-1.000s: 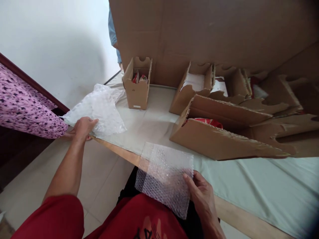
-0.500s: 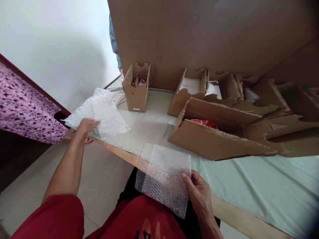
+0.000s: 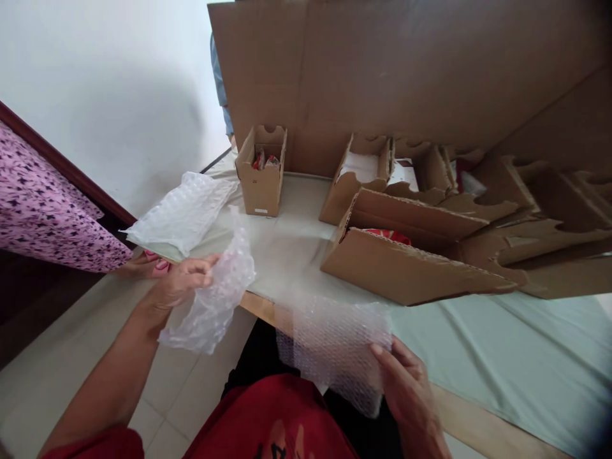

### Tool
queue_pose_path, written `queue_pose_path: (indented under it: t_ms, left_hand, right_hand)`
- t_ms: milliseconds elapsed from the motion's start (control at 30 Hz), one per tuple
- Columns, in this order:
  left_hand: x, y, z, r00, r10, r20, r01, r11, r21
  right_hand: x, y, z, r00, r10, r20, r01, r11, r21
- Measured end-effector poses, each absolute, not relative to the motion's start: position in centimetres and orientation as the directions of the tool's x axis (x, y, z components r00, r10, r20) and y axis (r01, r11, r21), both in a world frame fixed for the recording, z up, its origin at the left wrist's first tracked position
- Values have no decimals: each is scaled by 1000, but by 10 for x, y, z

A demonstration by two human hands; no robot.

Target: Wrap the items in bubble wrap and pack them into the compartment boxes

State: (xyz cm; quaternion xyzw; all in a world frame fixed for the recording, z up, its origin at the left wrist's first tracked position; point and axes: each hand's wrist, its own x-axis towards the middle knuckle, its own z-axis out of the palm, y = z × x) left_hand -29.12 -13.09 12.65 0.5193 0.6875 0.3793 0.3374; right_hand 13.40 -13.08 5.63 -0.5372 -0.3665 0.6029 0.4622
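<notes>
Facing bubble wrap (image 3: 335,347): open cardboard boxes (image 3: 406,271)

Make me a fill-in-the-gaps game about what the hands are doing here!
1. The left hand holds up a sheet of ____ wrap.
2. The right hand holds a second sheet above the person's ____ shirt.
3. The small upright box is made of ____.
Missing words: bubble; red; cardboard.
</notes>
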Motion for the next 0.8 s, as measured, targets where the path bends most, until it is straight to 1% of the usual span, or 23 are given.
queue_pose_path:
  t_ms: [67,100,167,233,300,367,433,500,567,633,667,700,800]
  left_hand:
    - [-269,-121,128,-21,986,-163,251,163,954]
    - [-260,-114,130,42,982,-185,171,176,969]
    - [-244,-98,132,63,981,-182,83,177,981]
    - [-235,-77,131,28,990,-140,55,138,989]
    - [-232,-56,124,5,996,-84,101,83,991]
    - [-233,-36,111,14,998,-61,248,56,967]
    - [-238,-22,97,16,997,-70,402,58,914]
    - [-244,-18,86,-11,998,-67,510,63,858]
    - [-247,-26,81,-99,995,9,590,51,806]
    - [-245,-43,81,-168,978,126,653,15,758]
    - [-243,-54,83,-167,973,159,653,-12,757]
    - [-239,-66,85,-128,979,161,622,-47,782]
    - [-221,-103,94,135,988,81,452,-134,882]
  right_hand:
    - [147,-137,66,7,945,-328,-205,-319,-925]
    - [153,-141,71,6,943,-332,-215,-323,-922]
    - [164,-150,79,-5,948,-317,-210,-311,-927]
    - [171,-159,81,-18,953,-301,-191,-299,-935]
    - [175,-165,77,-12,957,-290,-175,-288,-942]
    - [176,-170,71,9,957,-292,-170,-286,-943]
    - [176,-171,67,14,954,-299,-167,-292,-942]
    - [173,-171,68,14,953,-301,-161,-295,-942]
    - [169,-168,75,17,953,-304,-150,-298,-943]
    - [163,-164,83,14,950,-311,-139,-306,-942]
    - [159,-162,88,5,949,-315,-137,-311,-941]
    - [155,-159,91,-10,949,-315,-136,-313,-940]
    - [141,-150,100,-81,951,-298,-119,-306,-945]
